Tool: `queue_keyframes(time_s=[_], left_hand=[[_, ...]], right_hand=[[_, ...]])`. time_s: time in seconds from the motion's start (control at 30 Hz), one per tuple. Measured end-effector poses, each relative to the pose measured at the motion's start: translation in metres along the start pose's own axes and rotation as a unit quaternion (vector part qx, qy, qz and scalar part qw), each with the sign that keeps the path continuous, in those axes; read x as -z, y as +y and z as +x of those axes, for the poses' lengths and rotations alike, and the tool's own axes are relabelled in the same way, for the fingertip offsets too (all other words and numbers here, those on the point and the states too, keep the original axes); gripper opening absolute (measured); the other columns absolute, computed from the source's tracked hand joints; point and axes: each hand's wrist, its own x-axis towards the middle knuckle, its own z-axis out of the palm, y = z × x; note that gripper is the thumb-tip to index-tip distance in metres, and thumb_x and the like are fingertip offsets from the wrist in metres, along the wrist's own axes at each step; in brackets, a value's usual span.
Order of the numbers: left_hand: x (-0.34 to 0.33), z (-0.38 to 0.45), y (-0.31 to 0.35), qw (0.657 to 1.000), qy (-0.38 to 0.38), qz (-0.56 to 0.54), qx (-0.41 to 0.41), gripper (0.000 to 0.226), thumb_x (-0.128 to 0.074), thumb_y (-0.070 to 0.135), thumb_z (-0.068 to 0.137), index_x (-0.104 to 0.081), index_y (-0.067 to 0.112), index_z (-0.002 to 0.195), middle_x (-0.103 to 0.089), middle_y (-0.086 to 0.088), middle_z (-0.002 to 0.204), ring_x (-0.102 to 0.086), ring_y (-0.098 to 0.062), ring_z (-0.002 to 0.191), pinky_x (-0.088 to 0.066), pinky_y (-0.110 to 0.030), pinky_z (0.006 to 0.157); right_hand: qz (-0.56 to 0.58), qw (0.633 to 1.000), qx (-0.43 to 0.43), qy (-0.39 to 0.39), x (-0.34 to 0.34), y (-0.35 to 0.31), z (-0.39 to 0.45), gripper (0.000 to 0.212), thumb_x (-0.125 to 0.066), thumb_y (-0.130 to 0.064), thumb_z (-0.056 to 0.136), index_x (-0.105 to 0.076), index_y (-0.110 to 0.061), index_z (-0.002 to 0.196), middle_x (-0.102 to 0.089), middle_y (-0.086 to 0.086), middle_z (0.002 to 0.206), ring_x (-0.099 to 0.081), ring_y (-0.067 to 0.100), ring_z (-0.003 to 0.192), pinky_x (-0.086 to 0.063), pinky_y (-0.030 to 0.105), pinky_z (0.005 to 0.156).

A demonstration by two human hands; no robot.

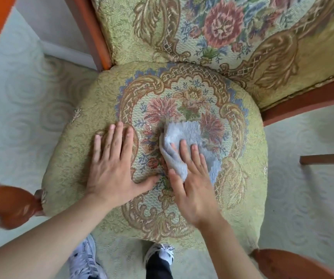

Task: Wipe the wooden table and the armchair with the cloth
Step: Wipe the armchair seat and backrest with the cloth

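Note:
The armchair fills the view, with a green floral tapestry seat cushion [240,178] and a matching backrest [212,29] in an orange-brown wooden frame. A crumpled grey-blue cloth [184,135] lies on the middle of the seat. My right hand [192,184] presses flat on the cloth's near part, its fingers straight over it. My left hand [113,168] rests flat on the seat just left of the cloth, fingers spread, holding nothing. The wooden table is not in view.
Wooden armrest ends stand at the lower left [11,206] and lower right [294,264]. A pale patterned carpet [17,109] surrounds the chair. A brown wooden piece [327,159] juts in at the right edge. My shoes [160,254] are below the seat's front.

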Motion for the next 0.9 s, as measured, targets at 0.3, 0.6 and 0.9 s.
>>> queue_keyframes(time_s=[0.3,0.6,0.9], left_hand=[[-0.006,0.001,-0.001,1.000,0.008,0.006,0.004,0.130,-0.029,0.095,0.071,-0.005,0.002,0.160,0.000,-0.020,0.168,-0.002,-0.033,0.156,-0.015,-0.062,0.121],[-0.007,0.007,-0.003,1.000,0.018,0.007,0.001,0.130,-0.024,0.097,0.074,-0.006,0.001,0.160,-0.001,-0.021,0.168,-0.001,-0.033,0.156,-0.014,-0.063,0.121],[-0.005,-0.005,0.000,1.000,0.001,-0.007,0.005,0.130,-0.014,0.097,0.073,-0.006,0.001,0.160,0.001,-0.020,0.168,0.003,-0.032,0.156,-0.010,-0.061,0.123]], right_hand=[[-0.064,0.998,-0.021,0.005,-0.017,-0.009,-0.021,0.057,-0.019,-0.046,0.106,-0.006,-0.033,0.160,0.010,-0.007,0.168,0.016,0.023,0.154,0.010,0.037,0.124],[-0.062,0.997,-0.029,0.033,0.012,-0.027,0.153,0.062,-0.012,-0.051,0.103,-0.008,-0.029,0.160,0.000,0.000,0.169,0.010,0.027,0.154,0.012,0.038,0.123],[-0.084,0.990,0.111,-0.028,0.012,-0.006,0.081,0.055,-0.021,-0.043,0.106,-0.020,-0.029,0.159,-0.006,-0.003,0.169,0.007,0.023,0.155,0.005,0.039,0.126]])
